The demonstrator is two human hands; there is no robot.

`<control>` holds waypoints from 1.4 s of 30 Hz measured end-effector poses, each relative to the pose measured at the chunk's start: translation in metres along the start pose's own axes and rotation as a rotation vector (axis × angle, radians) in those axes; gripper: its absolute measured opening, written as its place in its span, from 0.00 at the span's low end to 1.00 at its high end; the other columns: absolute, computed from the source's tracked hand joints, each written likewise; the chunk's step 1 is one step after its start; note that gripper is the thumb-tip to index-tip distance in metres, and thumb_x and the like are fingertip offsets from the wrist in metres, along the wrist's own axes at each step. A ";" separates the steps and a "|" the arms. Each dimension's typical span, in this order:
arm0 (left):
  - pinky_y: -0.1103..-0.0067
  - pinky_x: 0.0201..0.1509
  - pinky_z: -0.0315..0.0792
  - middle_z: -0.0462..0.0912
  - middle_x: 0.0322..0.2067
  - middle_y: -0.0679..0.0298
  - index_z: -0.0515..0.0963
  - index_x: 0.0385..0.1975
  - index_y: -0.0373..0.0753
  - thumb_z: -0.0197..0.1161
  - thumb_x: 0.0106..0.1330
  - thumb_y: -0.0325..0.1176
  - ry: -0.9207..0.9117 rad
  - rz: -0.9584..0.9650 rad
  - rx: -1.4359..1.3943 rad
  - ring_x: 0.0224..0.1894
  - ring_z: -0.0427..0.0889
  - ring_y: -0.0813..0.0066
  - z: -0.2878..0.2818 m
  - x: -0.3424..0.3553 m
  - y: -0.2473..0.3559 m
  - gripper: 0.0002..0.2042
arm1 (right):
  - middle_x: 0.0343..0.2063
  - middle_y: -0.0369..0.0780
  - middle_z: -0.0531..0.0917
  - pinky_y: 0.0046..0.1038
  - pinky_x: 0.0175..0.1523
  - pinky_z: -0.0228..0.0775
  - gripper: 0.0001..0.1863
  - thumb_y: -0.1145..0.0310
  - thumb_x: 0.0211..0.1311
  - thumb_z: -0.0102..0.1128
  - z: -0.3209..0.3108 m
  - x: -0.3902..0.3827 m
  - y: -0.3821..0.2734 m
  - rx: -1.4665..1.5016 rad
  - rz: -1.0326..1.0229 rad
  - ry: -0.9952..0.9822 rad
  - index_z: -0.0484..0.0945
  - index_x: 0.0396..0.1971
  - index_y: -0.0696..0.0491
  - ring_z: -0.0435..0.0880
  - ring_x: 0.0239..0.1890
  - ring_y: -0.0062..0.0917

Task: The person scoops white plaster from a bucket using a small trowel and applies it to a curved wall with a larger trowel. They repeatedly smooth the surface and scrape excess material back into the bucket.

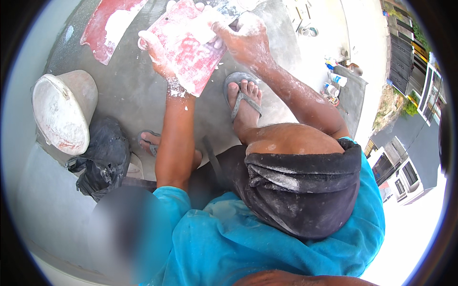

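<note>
Near the top of the head view, my left hand [161,57] grips a flat red plastic board [202,71] smeared with white paste. Its thumb lies on the near left side, and fingertips show past the far edge. My right hand [248,40] is closed around a tool with a grey metal blade [228,6], apparently a putty knife, held over the board's right side; its handle is mostly hidden by the fingers. White paste coats the fingers of both hands. A second red sheet [100,35], also streaked with white, lies to the left on the grey floor.
A paste-stained white bucket [81,90] leans at the left, beside a crumpled black plastic bag [107,152]. My sandaled foot [248,97] stands below the board. Several small containers [336,80] sit at the right, with a grey slab edge [355,97] next to them.
</note>
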State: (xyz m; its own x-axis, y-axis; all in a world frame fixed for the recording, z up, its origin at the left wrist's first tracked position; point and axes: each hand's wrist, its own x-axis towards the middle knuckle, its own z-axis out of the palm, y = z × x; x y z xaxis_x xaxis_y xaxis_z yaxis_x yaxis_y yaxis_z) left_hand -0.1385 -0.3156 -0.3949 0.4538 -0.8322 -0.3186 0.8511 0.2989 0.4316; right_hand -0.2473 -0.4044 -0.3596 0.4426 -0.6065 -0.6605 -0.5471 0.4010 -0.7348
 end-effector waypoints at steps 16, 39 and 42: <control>0.63 0.63 0.71 0.74 0.57 0.45 0.62 0.62 0.23 0.47 0.66 0.69 -0.252 -0.312 -0.508 0.56 0.77 0.56 -0.012 0.001 0.005 0.47 | 0.28 0.39 0.87 0.28 0.38 0.76 0.14 0.61 0.59 0.69 0.013 -0.016 0.011 -0.361 -0.717 -0.003 0.85 0.39 0.55 0.84 0.29 0.22; 0.65 0.55 0.76 0.79 0.50 0.44 0.67 0.58 0.23 0.40 0.74 0.60 -0.241 -0.250 -0.233 0.50 0.81 0.57 -0.008 0.002 0.002 0.38 | 0.31 0.40 0.86 0.33 0.38 0.74 0.07 0.66 0.54 0.68 0.014 -0.020 0.000 -0.512 -1.202 0.034 0.86 0.33 0.50 0.85 0.33 0.32; 0.63 0.58 0.74 0.77 0.53 0.42 0.66 0.60 0.22 0.41 0.74 0.60 -0.159 -0.293 -0.295 0.54 0.79 0.55 -0.015 0.004 -0.001 0.38 | 0.34 0.39 0.86 0.34 0.40 0.74 0.08 0.66 0.54 0.68 0.013 -0.019 0.005 -0.504 -1.099 0.026 0.86 0.35 0.49 0.84 0.36 0.34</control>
State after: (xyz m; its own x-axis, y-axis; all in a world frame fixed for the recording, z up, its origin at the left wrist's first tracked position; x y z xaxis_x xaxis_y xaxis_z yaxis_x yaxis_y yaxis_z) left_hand -0.1336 -0.3121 -0.4091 0.1553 -0.9563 -0.2479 0.9872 0.1408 0.0752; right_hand -0.2489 -0.3823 -0.3525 0.8340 -0.4715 0.2864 -0.1060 -0.6464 -0.7556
